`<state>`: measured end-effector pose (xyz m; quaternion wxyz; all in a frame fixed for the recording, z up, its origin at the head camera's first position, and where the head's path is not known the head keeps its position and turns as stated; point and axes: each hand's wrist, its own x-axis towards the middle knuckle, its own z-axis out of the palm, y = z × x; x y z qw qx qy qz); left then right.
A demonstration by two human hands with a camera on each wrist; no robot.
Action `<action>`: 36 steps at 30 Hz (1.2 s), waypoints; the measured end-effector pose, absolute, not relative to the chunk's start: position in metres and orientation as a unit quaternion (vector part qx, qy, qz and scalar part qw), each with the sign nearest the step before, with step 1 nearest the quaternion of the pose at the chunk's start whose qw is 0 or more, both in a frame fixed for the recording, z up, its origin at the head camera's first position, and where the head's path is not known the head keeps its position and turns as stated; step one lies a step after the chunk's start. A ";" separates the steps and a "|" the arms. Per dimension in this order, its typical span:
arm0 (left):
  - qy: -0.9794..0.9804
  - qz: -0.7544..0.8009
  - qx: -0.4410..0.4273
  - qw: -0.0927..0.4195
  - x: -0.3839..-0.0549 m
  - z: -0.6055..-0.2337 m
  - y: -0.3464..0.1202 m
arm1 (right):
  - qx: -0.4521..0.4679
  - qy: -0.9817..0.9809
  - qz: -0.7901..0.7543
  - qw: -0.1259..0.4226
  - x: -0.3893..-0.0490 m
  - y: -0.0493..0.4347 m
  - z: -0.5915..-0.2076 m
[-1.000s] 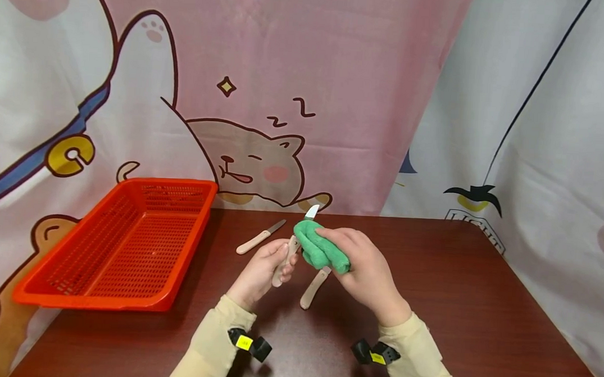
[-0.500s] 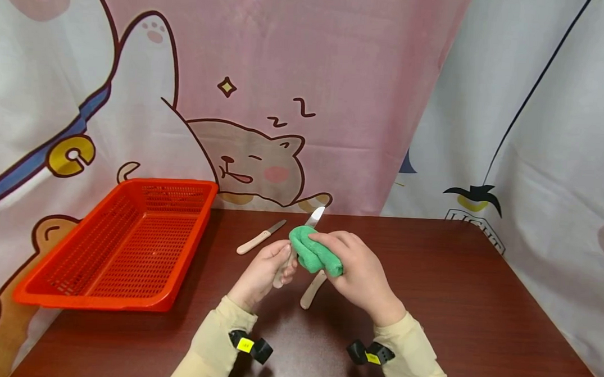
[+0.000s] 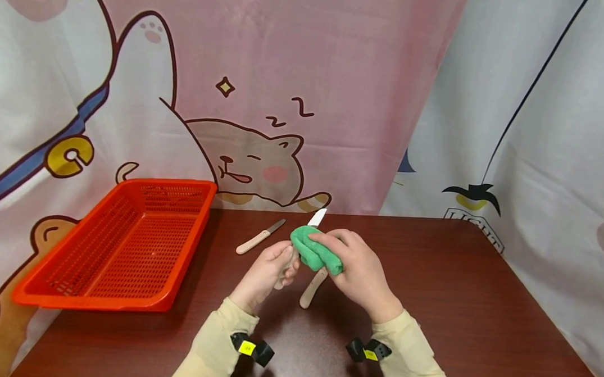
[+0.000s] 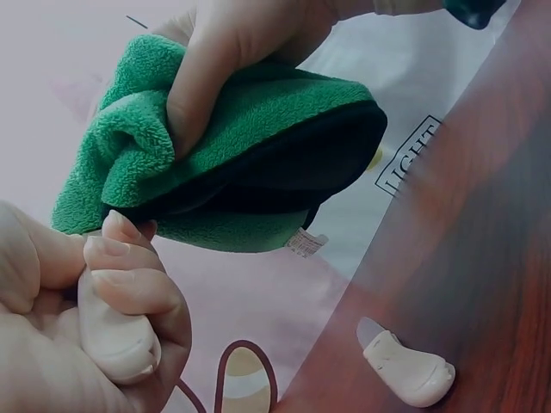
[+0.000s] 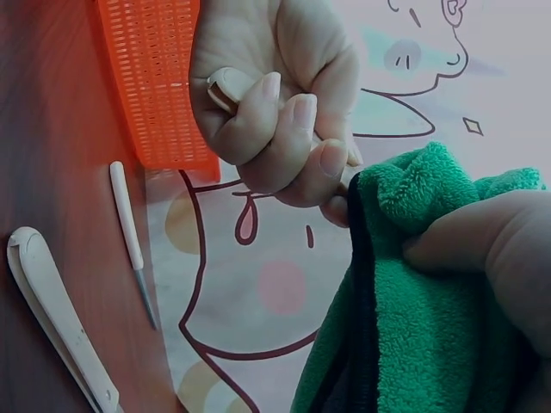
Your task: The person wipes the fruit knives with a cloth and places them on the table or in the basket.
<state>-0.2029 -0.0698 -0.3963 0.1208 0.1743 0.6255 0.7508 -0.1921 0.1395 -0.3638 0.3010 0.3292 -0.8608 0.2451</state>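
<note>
My left hand point(image 3: 265, 274) grips the pale handle of a knife point(image 3: 317, 217), its blade tip poking out beyond a folded green cloth point(image 3: 309, 248). My right hand point(image 3: 361, 272) pinches that cloth, which is wrapped about the blade and hides most of it. In the left wrist view the cloth point(image 4: 250, 129) shows a dark underside and a small tag. Curled fingers point(image 5: 275, 142) of the left hand circle the handle in the right wrist view. A second knife point(image 3: 253, 242) lies beyond the left hand, and a third knife point(image 3: 313, 288) lies below the cloth, its blade mostly hidden.
An orange-red perforated basket point(image 3: 168, 295) stands on the left of the dark wood table point(image 3: 453, 319). Behind the table hangs a printed curtain point(image 3: 346, 100) with cartoon animals.
My right hand and the cloth have shifted slightly left and down along the knife, and more of the blade tip shows. The left hand stays nearly in place; the lying knives have not moved.
</note>
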 end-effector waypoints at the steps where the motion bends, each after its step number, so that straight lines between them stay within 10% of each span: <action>1: 0.626 0.751 0.174 0.121 -0.203 -0.396 -0.070 | 0.329 -0.861 0.245 0.302 -0.193 0.140 -0.364; 36: 0.606 0.753 0.202 0.158 -0.199 -0.394 -0.066 | 0.272 -0.857 0.264 0.348 -0.200 0.168 -0.356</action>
